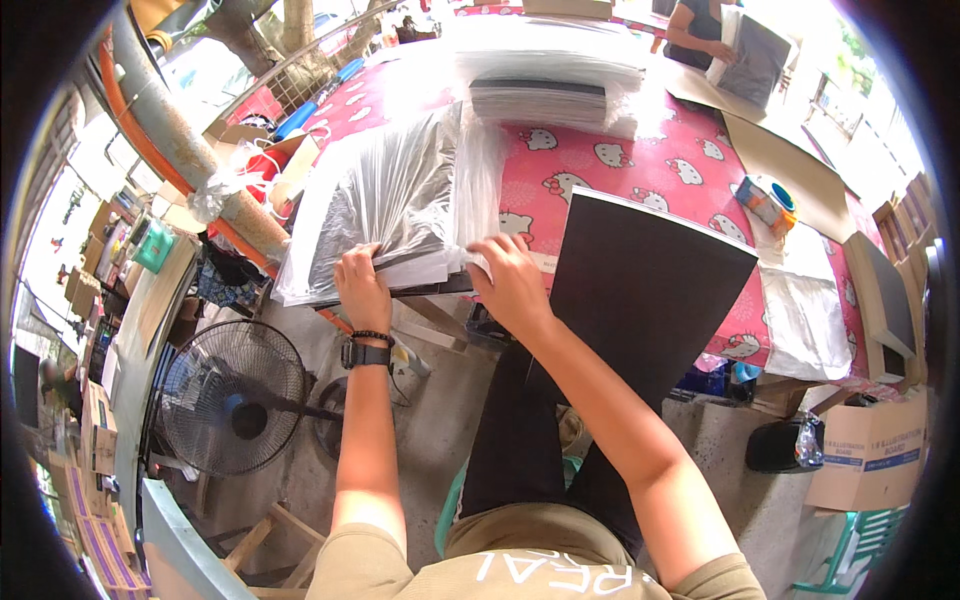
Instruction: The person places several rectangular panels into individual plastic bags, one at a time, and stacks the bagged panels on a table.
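At the table's (640,165) near edge, the left hand (360,288) and right hand (512,282) each had a closed pinch grip on the stack of clear plastic sleeves (400,200), whose slippery overhang could slide floorward if either loosened.

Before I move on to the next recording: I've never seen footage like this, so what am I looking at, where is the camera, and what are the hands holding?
This is one picture from a fisheye camera worn on a person's head, looking down, so straight edges bend near the rim. The two bare arms rising from the bottom are the wearer's own. The left hand, with a dark watch on its wrist, and the right hand both grip the near edge of a stack of clear plastic sleeves. It lies on a table with a pink patterned cloth. A large black board rests beside the right arm. A floor fan stands lower left. Another person works at the far end.
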### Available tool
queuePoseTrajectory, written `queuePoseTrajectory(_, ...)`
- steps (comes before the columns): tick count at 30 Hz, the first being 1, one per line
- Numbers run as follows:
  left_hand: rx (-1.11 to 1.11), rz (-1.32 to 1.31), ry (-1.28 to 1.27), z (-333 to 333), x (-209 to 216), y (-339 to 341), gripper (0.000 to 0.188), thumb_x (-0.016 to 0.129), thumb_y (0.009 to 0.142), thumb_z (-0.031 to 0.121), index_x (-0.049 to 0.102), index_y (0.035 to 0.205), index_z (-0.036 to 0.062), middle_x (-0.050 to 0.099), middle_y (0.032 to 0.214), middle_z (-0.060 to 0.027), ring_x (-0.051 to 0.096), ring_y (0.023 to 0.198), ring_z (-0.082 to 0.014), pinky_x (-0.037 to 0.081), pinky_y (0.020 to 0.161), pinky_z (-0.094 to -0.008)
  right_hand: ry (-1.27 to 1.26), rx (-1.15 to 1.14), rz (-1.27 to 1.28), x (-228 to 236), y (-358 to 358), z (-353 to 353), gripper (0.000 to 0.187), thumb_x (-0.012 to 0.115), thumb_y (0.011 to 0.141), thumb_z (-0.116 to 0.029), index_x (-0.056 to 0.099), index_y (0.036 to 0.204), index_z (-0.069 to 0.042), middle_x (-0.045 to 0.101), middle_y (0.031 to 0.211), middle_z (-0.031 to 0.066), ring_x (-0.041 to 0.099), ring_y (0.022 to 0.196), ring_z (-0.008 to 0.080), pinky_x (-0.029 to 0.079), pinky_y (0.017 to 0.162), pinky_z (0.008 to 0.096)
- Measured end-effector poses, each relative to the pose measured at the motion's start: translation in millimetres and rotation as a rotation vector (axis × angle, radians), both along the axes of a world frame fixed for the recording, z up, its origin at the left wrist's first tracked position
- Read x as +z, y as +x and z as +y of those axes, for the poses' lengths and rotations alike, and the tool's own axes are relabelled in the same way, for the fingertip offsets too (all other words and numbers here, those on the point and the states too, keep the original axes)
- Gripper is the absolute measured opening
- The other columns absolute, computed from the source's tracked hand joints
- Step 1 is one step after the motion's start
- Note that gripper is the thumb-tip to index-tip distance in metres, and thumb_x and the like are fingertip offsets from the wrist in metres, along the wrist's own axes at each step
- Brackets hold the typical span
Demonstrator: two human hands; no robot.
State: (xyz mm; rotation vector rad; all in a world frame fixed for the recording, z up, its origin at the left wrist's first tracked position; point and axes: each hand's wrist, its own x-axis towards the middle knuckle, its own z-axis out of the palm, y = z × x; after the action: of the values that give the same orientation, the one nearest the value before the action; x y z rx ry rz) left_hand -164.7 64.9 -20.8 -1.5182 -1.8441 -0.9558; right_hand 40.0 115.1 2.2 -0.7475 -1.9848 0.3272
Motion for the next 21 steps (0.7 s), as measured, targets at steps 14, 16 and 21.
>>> queuePoseTrajectory(14, -0.048, -0.052, 0.017, 1.7, -9.7, -5.5, 0.037, 0.044, 0.064, -0.003, 0.051, 0.1, 0.0049, 0.052, 0.1, -0.0112, 0.046, 0.096, -0.029, 0.033, 0.088, -0.0401, -0.099, 0.108, -0.069, -23.8, -14.9, 14.8, 0.009, 0.06, 0.072, -0.007, 0.055, 0.077, 0.0, 0.054, 0.076, 0.0115, 0.053, 0.076, 0.0282, 0.044, 0.068, 0.0346)
queuePoseTrajectory(16, -0.055, -0.06, 0.015, 2.6, -10.5, -4.5, 0.039, 0.042, 0.063, -0.003, 0.05, 0.101, 0.0041, 0.052, 0.1, -0.0119, 0.046, 0.096, -0.0297, 0.033, 0.088, -0.0403, -0.174, 0.214, -0.078, -24.8, -2.4, 7.4, 0.009, 0.06, 0.072, -0.006, 0.055, 0.077, 0.0, 0.054, 0.074, 0.0117, 0.055, 0.071, 0.0273, 0.044, 0.064, 0.0334)
queuePoseTrajectory(21, -0.071, -0.054, 0.03, 5.3, -9.2, -2.8, 0.041, 0.046, 0.062, -0.008, 0.051, 0.1, 0.0059, 0.052, 0.099, -0.0097, 0.047, 0.095, -0.0282, 0.035, 0.084, -0.0393, -0.305, 0.296, -0.014, -15.7, 2.2, 6.8, 0.011, 0.061, 0.07, -0.007, 0.055, 0.075, 0.001, 0.055, 0.072, 0.0126, 0.056, 0.065, 0.0259, 0.045, 0.061, 0.0333)
